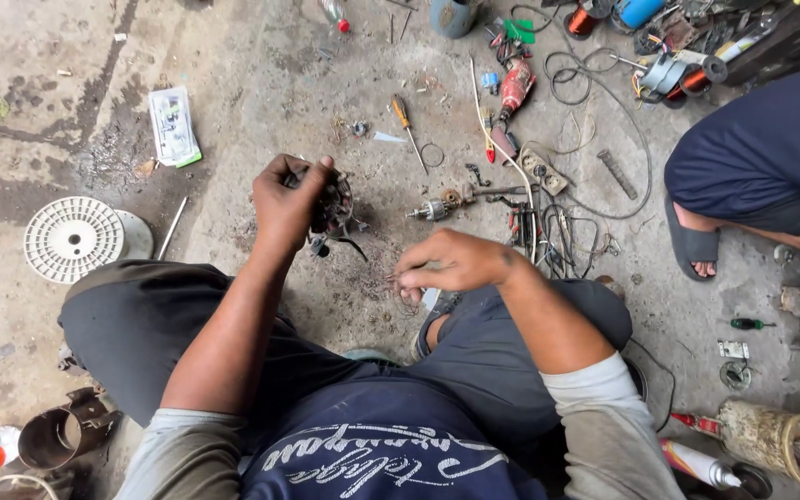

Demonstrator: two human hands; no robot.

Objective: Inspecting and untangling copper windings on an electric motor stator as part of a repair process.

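The left hand (284, 199) holds a dark, round motor part (333, 211) up off the concrete floor (261, 83), its grip wrapped tight over the part's left and far side, with a short black lead hanging from the underside. The right hand (451, 264) sits lower and nearer the body, to the right of the motor part and a little apart from it; its fingers are pinched closed on something thin, seemingly a fine wire or small tool, though what exactly is too small to tell. The relation that counts is this: the motor part lies up and to the left of the right hand's pinch, with its open face turned roughly toward that hand, so the right hand is the free one that can reach across, while the left only steadies. On the floor just beyond both hands lies a small armature (432, 210), its long axis running left to right, nearer the right hand than the left. A yellow-handled screwdriver (407, 125) lies farther off, pointing away. To the far left rests a white plastic spool (74, 238). At the right edge another person's sandalled foot (693, 245) rests on the floor, well apart from the hands.
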